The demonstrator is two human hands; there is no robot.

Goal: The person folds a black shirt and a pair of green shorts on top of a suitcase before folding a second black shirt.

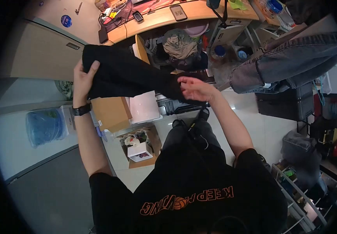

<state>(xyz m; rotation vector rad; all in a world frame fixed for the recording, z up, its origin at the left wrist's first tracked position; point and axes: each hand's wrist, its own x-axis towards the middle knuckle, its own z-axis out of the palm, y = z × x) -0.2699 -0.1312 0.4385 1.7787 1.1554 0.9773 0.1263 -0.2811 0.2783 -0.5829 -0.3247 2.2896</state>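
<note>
A black cloth (pixel 125 72) is stretched between my two hands in front of me. At its wide end, my left hand (pixel 84 80) is closed on the edge, thumb on top, with a black watch on the wrist. The narrower end meets my right hand (pixel 195 89), whose fingers are bent and pinched at the fabric. Folds are hard to make out in the dark cloth, so I cannot tell what kind of garment it is.
A desk (pixel 153 24) with a phone (pixel 178 13) and cables stands ahead. Under it lies piled clothing (pixel 179 45). Grey jeans (pixel 285 62) hang at the right. Below the cloth are a cardboard box (pixel 110 114), a white bin (pixel 144 107) and an open box (pixel 155 142).
</note>
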